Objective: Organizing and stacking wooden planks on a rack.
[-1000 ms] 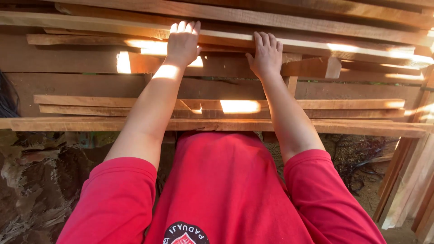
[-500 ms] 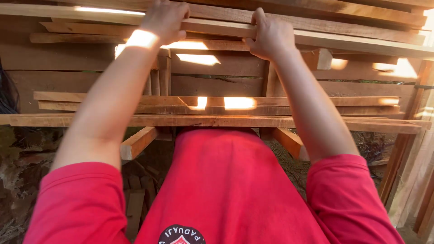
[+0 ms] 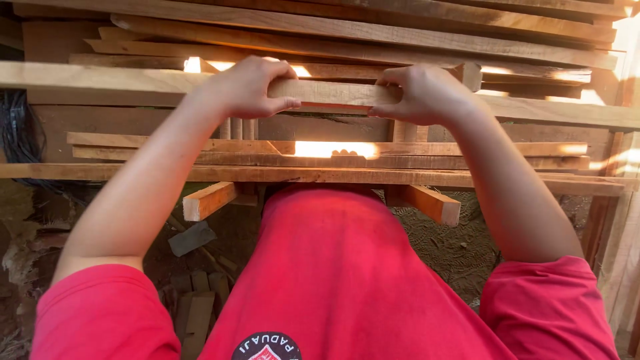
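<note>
A long plank [image 3: 333,92] is gripped by both hands at a stack of sawn timber, seen from above the red shirt [image 3: 333,280]. The left hand [image 3: 243,87] is closed over the plank's top edge, thumb pressed along its near face; the right hand [image 3: 427,93] is curled around it in the same way, knuckles raised. Both grips are shut tight on the wood, with a short bare length of plank showing between them. The plank is held level and runs out past each grip, to the far left edge of the view on one side and toward the sunlit right edge on the other.

Above and beyond the grips, more boards [image 3: 373,33] are piled in overlapping layers (their ends uneven, some streaked with sun). Just below the grips, thin slats [image 3: 333,150] are stacked flat, with a bright gap of daylight showing between them directly under the bare stretch of plank. Under those, a long rail [image 3: 100,171] is laid across the frame. Two short beam ends are seen jutting toward the body lower still: one [image 3: 208,200] below the left grip, the other [image 3: 432,203] below the right. Scrap blocks [image 3: 193,313] lie on the dirt ground [image 3: 447,247] well below the left grip.
</note>
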